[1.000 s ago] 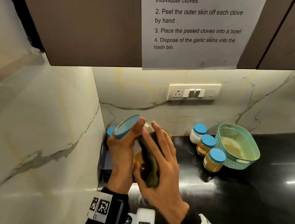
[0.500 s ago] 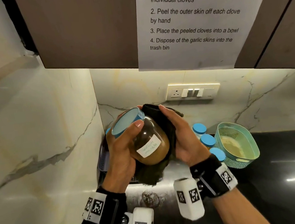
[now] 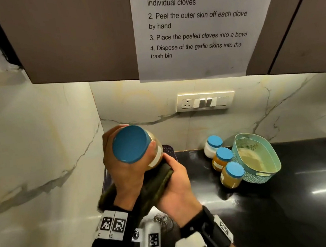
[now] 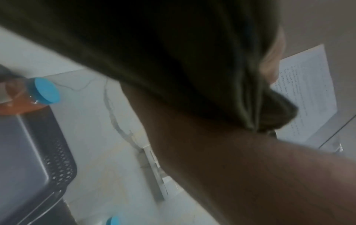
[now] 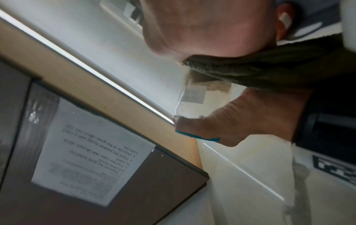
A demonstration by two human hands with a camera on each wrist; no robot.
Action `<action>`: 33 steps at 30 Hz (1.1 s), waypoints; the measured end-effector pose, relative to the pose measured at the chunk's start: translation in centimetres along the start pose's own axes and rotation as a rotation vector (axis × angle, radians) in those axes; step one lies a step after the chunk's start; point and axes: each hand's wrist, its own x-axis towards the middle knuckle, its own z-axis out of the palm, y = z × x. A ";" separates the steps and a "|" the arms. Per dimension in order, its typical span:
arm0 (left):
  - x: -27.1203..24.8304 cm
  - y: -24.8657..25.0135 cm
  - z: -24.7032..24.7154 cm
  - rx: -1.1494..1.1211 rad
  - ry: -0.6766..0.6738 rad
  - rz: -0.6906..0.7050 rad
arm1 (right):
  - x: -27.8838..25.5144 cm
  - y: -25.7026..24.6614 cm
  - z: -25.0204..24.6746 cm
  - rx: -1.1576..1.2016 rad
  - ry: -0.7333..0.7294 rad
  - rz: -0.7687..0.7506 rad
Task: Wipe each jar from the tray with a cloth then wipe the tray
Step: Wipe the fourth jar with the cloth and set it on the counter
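My left hand (image 3: 120, 169) grips a glass jar (image 3: 154, 157) of brown contents by its neck, and the blue lid (image 3: 130, 143) is tipped toward me. My right hand (image 3: 177, 180) holds a dark green cloth (image 3: 156, 190) against the jar's underside. In the right wrist view the cloth (image 5: 269, 68) lies across the labelled jar (image 5: 194, 94). Behind my hands the dark perforated tray (image 3: 169, 149) stands in the corner. The left wrist view shows the tray (image 4: 29, 152) with another blue-lidded jar (image 4: 36, 97) in it.
Three blue-lidded jars stand on the black counter to the right: a white one (image 3: 212, 147) and two amber ones (image 3: 223, 158) (image 3: 233, 175). Next to them is a teal basket (image 3: 266, 172). Marble walls close in at left and behind, with cabinets overhead.
The jar has tipped so that its lid faces me. My right hand with the cloth has slid from the jar's right side down to its underside.
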 end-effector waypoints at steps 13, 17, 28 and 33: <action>-4.8 0.8 1.8 -0.315 -0.173 -0.246 | -1.4 -6.0 -3.0 -0.171 -0.035 -0.048; -4.2 0.6 3.1 -0.262 -0.227 -0.123 | -1.3 -3.7 -3.5 -0.001 -0.069 0.059; -8.4 -6.3 6.1 0.065 -0.367 -0.181 | -2.6 -5.1 -12.9 -0.005 0.252 0.087; -12.9 -8.0 10.7 0.167 -0.583 -0.219 | -3.9 -9.9 -18.2 -0.066 0.471 -0.038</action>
